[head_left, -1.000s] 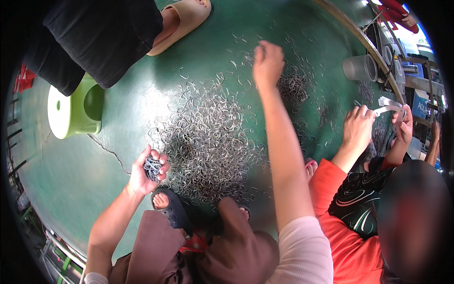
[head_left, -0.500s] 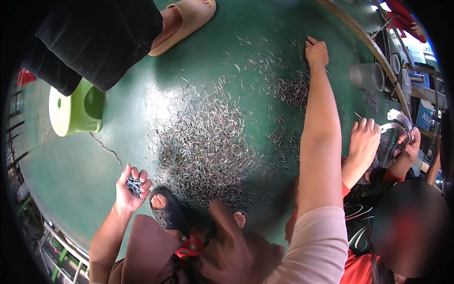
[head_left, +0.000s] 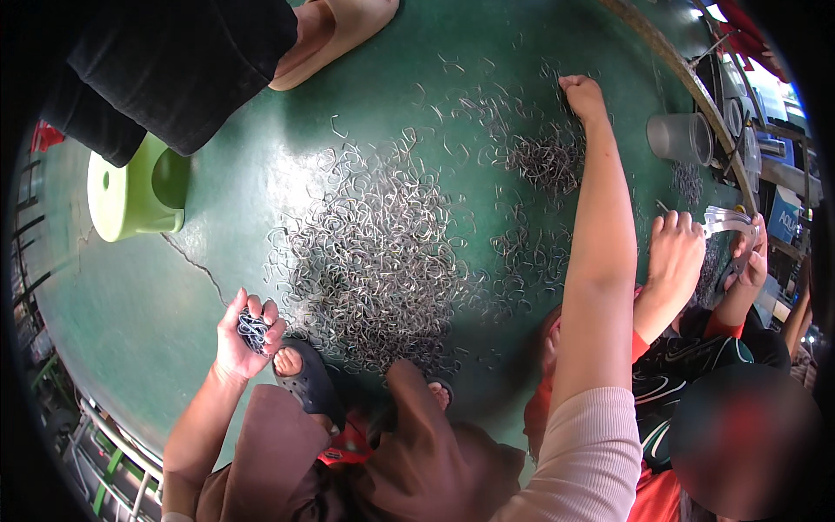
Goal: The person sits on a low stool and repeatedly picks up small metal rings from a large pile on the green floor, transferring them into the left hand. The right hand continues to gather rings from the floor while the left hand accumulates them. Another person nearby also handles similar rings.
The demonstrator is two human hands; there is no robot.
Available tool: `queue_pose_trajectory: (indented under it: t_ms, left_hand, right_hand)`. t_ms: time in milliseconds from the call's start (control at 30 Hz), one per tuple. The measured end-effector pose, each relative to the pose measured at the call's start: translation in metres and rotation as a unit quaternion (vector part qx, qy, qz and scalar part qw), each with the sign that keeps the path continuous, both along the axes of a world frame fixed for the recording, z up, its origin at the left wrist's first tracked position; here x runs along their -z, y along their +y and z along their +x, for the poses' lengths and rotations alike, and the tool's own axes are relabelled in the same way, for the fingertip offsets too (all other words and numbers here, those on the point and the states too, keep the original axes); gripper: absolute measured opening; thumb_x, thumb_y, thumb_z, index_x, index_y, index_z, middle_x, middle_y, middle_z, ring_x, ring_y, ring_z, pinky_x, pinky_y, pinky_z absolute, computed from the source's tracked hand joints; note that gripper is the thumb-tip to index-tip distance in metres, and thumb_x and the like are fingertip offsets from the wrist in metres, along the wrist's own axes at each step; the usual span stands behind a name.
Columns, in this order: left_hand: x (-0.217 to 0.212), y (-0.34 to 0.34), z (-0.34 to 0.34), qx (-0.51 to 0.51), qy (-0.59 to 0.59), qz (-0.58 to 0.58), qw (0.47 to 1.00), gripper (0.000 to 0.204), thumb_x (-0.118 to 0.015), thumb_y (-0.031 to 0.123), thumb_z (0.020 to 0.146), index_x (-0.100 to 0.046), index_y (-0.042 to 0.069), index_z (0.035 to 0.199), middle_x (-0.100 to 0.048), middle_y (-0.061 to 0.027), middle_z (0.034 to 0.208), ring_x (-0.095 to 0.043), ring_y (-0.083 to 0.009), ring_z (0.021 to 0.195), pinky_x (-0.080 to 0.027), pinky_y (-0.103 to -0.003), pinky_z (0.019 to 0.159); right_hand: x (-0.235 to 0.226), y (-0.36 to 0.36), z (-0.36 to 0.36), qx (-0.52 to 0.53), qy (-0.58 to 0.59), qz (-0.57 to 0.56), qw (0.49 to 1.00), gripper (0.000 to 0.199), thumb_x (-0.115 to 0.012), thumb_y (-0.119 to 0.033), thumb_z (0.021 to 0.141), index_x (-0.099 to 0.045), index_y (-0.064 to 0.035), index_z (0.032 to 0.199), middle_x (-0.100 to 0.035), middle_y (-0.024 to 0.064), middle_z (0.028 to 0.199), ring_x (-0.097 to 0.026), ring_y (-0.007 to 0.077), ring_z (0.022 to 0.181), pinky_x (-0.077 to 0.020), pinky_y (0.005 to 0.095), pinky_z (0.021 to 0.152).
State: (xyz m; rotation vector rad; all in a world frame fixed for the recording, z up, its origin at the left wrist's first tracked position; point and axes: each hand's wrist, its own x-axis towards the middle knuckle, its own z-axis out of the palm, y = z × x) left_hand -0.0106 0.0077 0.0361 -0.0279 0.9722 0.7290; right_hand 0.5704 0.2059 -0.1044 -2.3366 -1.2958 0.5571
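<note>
My left hand (head_left: 243, 344), palm up with fingers curled, is closed around a bunch of metal hooks (head_left: 253, 331). It hovers left of a large spread pile of bent metal hooks (head_left: 383, 252) on the green floor. My right arm stretches far forward to the right. At its end my right hand (head_left: 583, 96) is closed with bent fingers, low over scattered hooks at the floor; what its fingertips hold, if anything, is hidden. Just below that hand lies a smaller, denser heap of darker hooks (head_left: 544, 163).
A light green stool (head_left: 117, 204) stands at the left, beside a person's dark-trousered legs (head_left: 183, 70). On the right, a co-worker's hands (head_left: 674, 252) hold curved silvery metal pieces (head_left: 726, 221). A clear plastic tub (head_left: 678, 137) lies near a wooden rail (head_left: 687, 74).
My right hand has drawn back slightly, its outstretched finger now folded in. My left hand stays closed on its hooks. The co-worker's metal pieces have shifted a little.
</note>
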Motion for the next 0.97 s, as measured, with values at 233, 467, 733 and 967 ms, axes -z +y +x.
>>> queue_pose_trajectory:
  t_ms: [233,467,733,967]
  left_hand:
    - [0.006,0.007,0.004,0.026,-0.008,0.01,1.0,0.039,-0.043,0.04,0.093,-0.051,0.008,0.072,-0.048,-0.0072,0.072,-0.047,-0.0193,0.058,-0.039,-0.026,0.038]
    - [0.003,0.027,0.01,0.056,-0.004,0.041,0.998,0.038,-0.043,0.041,0.092,-0.05,0.009,0.071,-0.048,-0.0077,0.073,-0.046,-0.0194,0.058,-0.038,-0.027,0.041]
    - [-0.004,0.017,0.002,0.048,0.01,0.054,0.997,0.038,-0.043,0.04,0.092,-0.05,0.009,0.072,-0.048,-0.0075,0.073,-0.046,-0.0191,0.058,-0.038,-0.027,0.041]
    - [-0.027,0.009,0.024,-0.01,0.05,0.026,0.998,0.037,-0.043,0.041,0.092,-0.047,0.011,0.072,-0.045,-0.0042,0.072,-0.043,-0.015,0.056,-0.035,-0.021,0.036]
  right_hand:
    - [-0.034,-0.005,-0.05,0.058,-0.121,-0.096,0.986,0.026,-0.063,-0.034,0.079,-0.066,-0.0144,0.096,-0.062,0.0088,0.109,-0.058,0.0254,0.103,-0.046,0.0394,0.086]
    - [-0.029,-0.004,-0.055,0.117,-0.115,-0.045,0.985,0.025,-0.064,-0.032,0.078,-0.063,-0.0143,0.096,-0.062,0.0077,0.109,-0.056,0.0268,0.105,-0.0445,0.0392,0.088]
    - [-0.037,0.007,-0.05,0.048,-0.165,-0.14,0.975,0.037,-0.056,-0.036,0.082,-0.061,-0.011,0.109,-0.056,0.0157,0.118,-0.052,0.0299,0.111,-0.0425,0.0398,0.092]
    - [-0.047,-0.005,-0.055,0.066,-0.109,-0.125,0.984,0.045,-0.054,-0.036,0.083,-0.06,-0.0016,0.111,-0.056,0.0192,0.117,-0.052,0.0309,0.113,-0.0414,0.0401,0.093]
